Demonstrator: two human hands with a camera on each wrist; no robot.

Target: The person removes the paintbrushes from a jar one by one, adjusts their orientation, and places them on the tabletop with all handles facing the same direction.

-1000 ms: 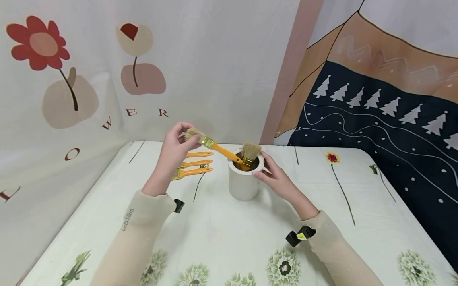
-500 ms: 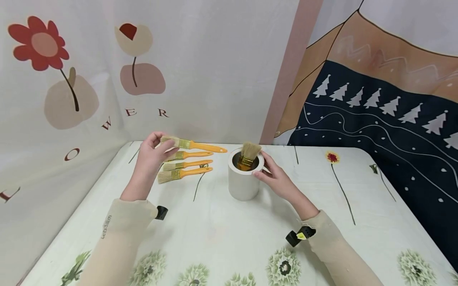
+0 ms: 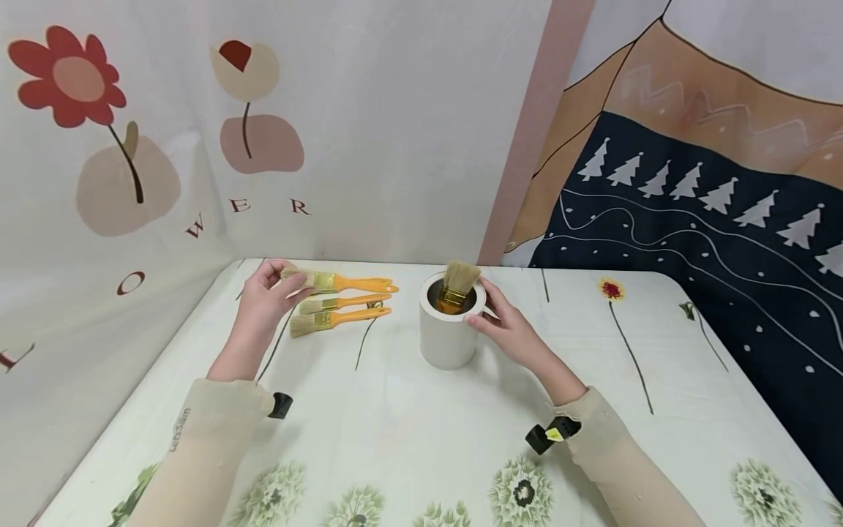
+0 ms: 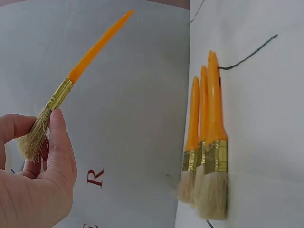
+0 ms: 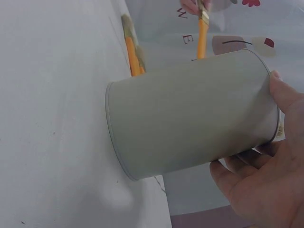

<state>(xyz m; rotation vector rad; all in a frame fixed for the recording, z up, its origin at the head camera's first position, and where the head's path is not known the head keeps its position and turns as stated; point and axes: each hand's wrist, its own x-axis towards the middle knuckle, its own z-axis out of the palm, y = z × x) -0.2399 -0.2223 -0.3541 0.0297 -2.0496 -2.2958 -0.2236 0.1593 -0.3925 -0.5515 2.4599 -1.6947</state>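
My left hand (image 3: 266, 300) pinches a flat paintbrush (image 4: 97, 51) by its pale bristles. The orange handle of that brush points right in the head view. In the left wrist view it is apart from the table, beside three similar paintbrushes (image 4: 214, 109) lying in a row. From the head, the held brush covers most of the farthest one. My right hand (image 3: 510, 333) holds a white mug (image 3: 448, 342) near its rim, thumb and fingers around the side. Another paintbrush (image 3: 461, 278) stands in the mug, bristles up; its lower handle is hidden inside.
A white flower-printed cloth (image 3: 395, 424) covers the table. Behind it hangs a printed curtain (image 3: 395, 146), close to the table's back edge. A dark cloth with white trees (image 3: 691, 227) hangs at the right.
My left hand has drawn the paintbrush from the mug's mouth leftward, then lowered it over the farthest lying brush. The mug and right hand have stayed in place.
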